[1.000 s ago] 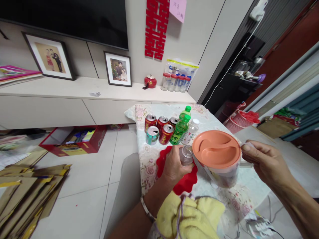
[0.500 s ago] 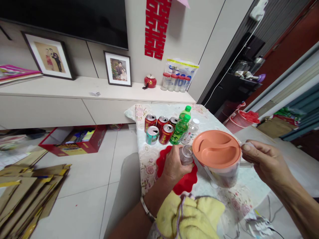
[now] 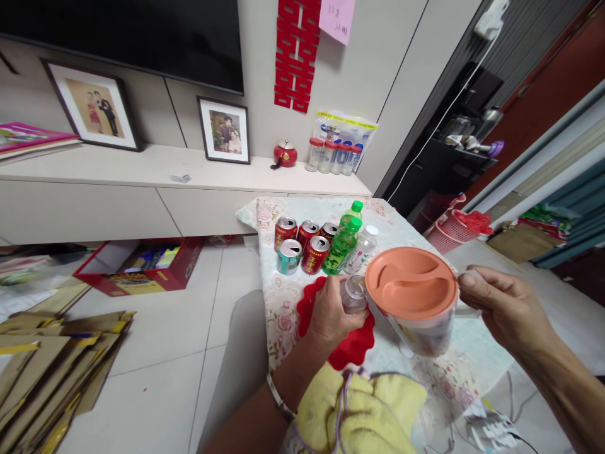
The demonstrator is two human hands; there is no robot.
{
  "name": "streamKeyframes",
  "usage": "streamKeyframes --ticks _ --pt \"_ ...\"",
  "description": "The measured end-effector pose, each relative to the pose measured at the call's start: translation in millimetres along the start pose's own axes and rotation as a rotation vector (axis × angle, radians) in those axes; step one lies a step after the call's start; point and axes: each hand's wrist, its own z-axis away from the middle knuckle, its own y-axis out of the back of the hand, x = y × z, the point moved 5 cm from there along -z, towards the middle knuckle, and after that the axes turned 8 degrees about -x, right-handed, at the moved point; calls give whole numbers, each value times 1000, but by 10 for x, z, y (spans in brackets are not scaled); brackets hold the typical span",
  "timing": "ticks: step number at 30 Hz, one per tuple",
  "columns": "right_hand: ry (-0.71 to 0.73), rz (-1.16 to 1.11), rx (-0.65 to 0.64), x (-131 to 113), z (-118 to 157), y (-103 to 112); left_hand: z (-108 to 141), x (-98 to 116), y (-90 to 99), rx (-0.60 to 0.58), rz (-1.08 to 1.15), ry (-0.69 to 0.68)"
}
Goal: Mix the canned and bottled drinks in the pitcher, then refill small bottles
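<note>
Left hand (image 3: 331, 313) wrapped round clear bottle (image 3: 354, 302). Right hand (image 3: 505, 297) pinching handle (image 3: 467, 311) of orange-lidded pitcher (image 3: 416, 296), which sits between both hands. Judged: bottle light, squeezable, hold mid-body; pitcher stiff, heavier, handle best.

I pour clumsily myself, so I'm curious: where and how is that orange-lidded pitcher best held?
Probably by its handle, coming from the right, where the right hand holds it. The handle juts out on that side and looks narrow enough to close around, while the pitcher itself is broad. Its left side is crowded by the left hand and the clear container it holds.
</note>
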Motion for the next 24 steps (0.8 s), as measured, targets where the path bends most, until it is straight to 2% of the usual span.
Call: streamKeyframes --ticks 24 --pt "1 3 -9 -4 -11 -3 7 20 8 -8 -1 27"
